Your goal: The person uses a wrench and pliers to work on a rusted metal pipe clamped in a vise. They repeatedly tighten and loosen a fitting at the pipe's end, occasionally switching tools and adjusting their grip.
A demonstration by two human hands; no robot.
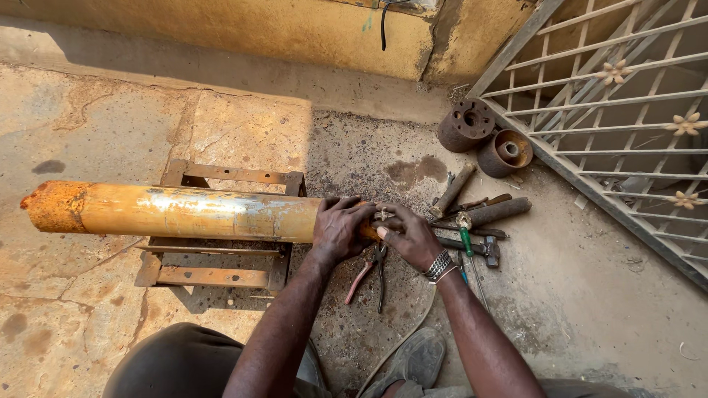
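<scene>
A long rusty orange-yellow pipe (177, 212) lies across a low rusty metal stand (221, 276). My left hand (339, 230) is wrapped over the pipe's right end. Against that same end my right hand (409, 234) presses, its fingers pinching a small metal part (383, 214); what the part is cannot be made out. A beaded bracelet (439, 265) circles the right wrist. Red-handled pliers (369, 274) lie on the concrete just below both hands.
Right of the hands lie hammers, a green-handled screwdriver (465, 239) and metal bars (498, 212). Two rusty round hubs (483, 140) sit by the wall. A metal grille (619, 125) leans at the right. My shoe (415, 360) and knees are at the bottom.
</scene>
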